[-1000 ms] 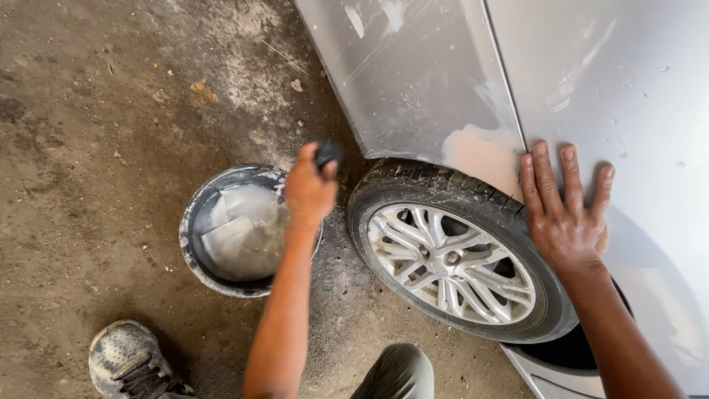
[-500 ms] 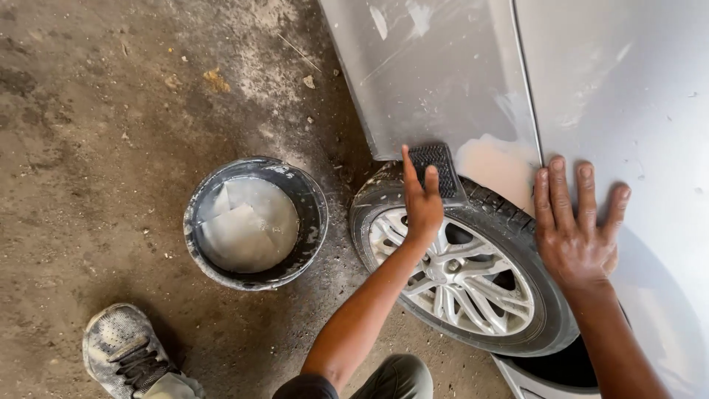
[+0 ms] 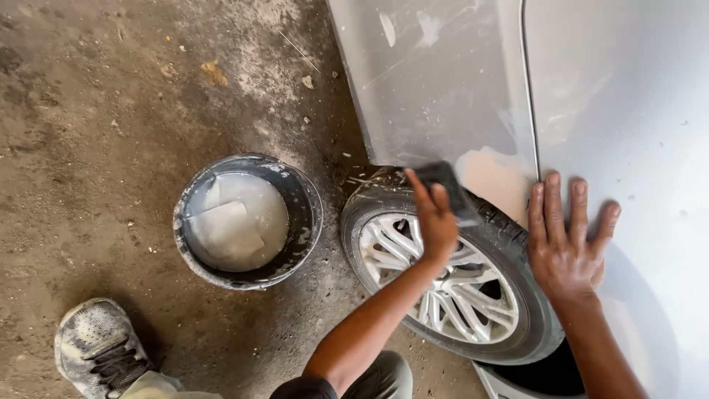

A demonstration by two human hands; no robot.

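Observation:
My left hand point(image 3: 436, 222) holds a dark sanding block point(image 3: 445, 189) against the lower edge of a silver car body panel point(image 3: 436, 89), just beside a pale filler patch point(image 3: 496, 177) above the wheel arch. My right hand point(image 3: 565, 244) lies flat with fingers spread on the neighbouring silver panel point(image 3: 628, 111), to the right of the panel seam. Below both hands sits the car's tyre with an alloy wheel point(image 3: 443, 284).
A black bucket point(image 3: 306, 222) of milky water with a sheet of paper floating in it stands on the dusty concrete floor left of the wheel. My worn shoe point(image 3: 100, 347) is at the bottom left. My knee is at the bottom centre.
My left hand came from above the bucket to the panel edge over the tyre, bringing the dark block with it. The right hand stayed flat on the panel.

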